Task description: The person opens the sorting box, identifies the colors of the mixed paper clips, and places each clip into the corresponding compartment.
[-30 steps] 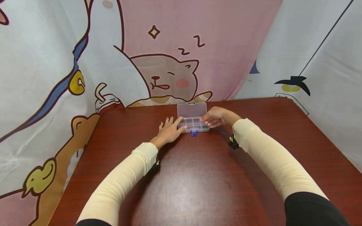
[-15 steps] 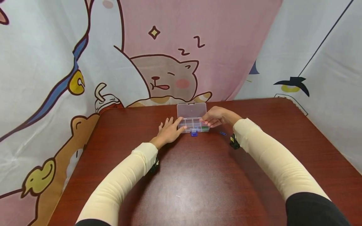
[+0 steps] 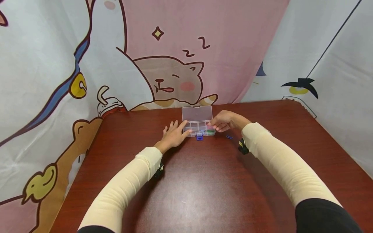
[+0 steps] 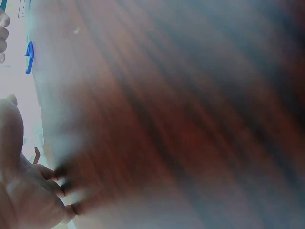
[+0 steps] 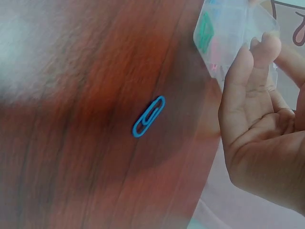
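A clear plastic compartment box [image 3: 194, 124] stands at the table's far side with its lid [image 3: 197, 114] raised. My left hand [image 3: 174, 135] is spread at its left end, thumb and index finger touching the side. My right hand [image 3: 223, 121] is at the box's right end, fingertips by the back right compartment, fingers loosely bent. No item shows between them. Pink paper clips [image 5: 215, 53] lie in that compartment. Green paper clips [image 5: 205, 32] lie in the front right one, with something blue left of them. A blue paper clip [image 5: 148, 117] lies on the table below my right hand.
The box's blue latch [image 3: 199, 137] hangs open toward me. A brown wooden table [image 3: 186, 181] carries everything. Behind it hangs a cartoon-printed cloth [image 3: 233, 48]. Each wrist wears a small black camera [image 3: 243, 147].
My right hand has drawn slightly right from the back right compartment, where pink now shows more plainly. The left hand stays in place.
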The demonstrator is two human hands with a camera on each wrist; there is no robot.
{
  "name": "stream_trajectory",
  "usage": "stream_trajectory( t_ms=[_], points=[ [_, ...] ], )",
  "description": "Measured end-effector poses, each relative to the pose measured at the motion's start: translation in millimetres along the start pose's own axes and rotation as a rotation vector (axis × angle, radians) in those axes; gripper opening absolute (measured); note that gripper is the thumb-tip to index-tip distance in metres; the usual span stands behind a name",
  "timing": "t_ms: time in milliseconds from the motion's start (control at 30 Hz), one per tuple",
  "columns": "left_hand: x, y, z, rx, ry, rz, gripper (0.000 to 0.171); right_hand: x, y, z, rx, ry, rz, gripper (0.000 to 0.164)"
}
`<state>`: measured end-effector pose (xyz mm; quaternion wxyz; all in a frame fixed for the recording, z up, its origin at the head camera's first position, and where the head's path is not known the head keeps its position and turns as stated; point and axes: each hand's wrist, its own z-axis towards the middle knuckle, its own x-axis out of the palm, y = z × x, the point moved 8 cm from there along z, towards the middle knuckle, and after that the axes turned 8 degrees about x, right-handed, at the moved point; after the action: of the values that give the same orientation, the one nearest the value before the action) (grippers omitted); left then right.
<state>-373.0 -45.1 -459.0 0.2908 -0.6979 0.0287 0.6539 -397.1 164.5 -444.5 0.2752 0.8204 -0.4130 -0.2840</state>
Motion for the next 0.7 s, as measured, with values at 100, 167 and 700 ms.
stream_trajectory(
  t_ms=[100,167,700],
  points=[
    [-0.8,0.4,0.0,0.002,0.0,-0.008,0.06,-4.2,-4.7,0.2,0.016,-0.007,0.004,0.033],
    [-0.8,0.9,0.3,0.002,-0.002,-0.006,0.06,-8.0,-8.1,-0.2,0.023,-0.016,0.001,0.032],
    [-1.2,-0.5,-0.9,-0.001,-0.002,0.01,0.059,-33.5,-42.0,-10.1,0.113,-0.047,-0.115,0.033]
  ],
)
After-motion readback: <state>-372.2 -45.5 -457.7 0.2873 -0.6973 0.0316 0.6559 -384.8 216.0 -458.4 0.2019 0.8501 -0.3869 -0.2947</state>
